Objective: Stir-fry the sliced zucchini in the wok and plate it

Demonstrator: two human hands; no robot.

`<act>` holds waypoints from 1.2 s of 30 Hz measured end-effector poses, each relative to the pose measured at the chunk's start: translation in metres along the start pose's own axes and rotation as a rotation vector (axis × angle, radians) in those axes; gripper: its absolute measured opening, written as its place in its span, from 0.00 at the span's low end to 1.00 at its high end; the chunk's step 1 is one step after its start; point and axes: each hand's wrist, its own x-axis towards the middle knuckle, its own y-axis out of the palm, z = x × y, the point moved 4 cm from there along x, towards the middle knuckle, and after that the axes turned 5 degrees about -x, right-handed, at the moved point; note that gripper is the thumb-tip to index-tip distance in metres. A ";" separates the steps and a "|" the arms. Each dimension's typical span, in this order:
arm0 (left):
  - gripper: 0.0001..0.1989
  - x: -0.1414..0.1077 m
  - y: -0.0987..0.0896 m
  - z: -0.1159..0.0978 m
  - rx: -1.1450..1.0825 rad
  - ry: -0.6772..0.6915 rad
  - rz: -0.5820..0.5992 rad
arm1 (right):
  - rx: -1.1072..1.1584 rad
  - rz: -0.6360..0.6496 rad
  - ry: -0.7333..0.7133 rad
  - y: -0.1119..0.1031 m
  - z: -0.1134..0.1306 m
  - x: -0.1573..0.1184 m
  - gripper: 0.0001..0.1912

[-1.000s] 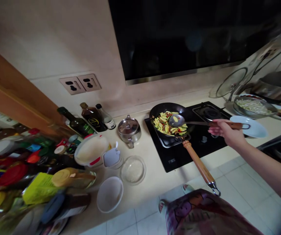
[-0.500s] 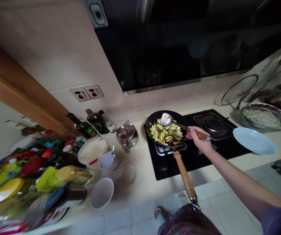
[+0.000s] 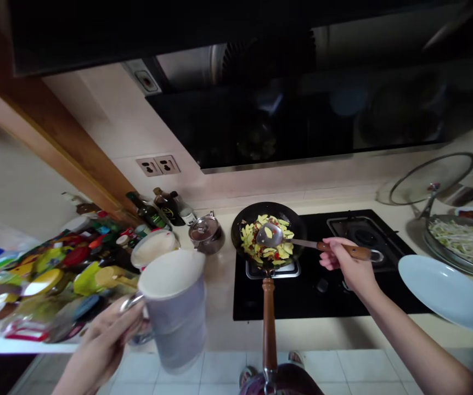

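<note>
On the desk (image 3: 222,307), far left, jars (image 3: 47,282) with coloured lids stand crowded together. Near them, my left grip (image 3: 108,329) is curled closed at the handle side of a pale jug (image 3: 179,318), which I hold up at the near edge of the desk. Whether the jug holds anything, I cannot tell. Behind it sits a white tub (image 3: 152,247), partly hidden, and farther back three bottles (image 3: 150,211) stand by the wall. Next comes a small steel pot (image 3: 206,233) with its lid on.

To its right, a black pan (image 3: 297,225) sits over the left burner of the hob (image 3: 314,302), its wooden handle pointing toward me. Yellow-green slices (image 3: 248,240) and red bits lie inside. I have a ladle (image 3: 307,243) with its bowl in the pan, a slice in it; my right grip (image 3: 347,266) is wrapped shut around the wooden part.

Beyond that, a pale blue oval plate (image 3: 446,293) lies beside the hob, and bean sprouts (image 3: 467,241) fill a bowl near a glass lid (image 3: 429,175).
</note>
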 end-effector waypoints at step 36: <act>0.15 0.085 0.178 -0.078 0.377 0.079 0.443 | 0.225 0.209 0.162 -0.004 0.005 0.049 0.25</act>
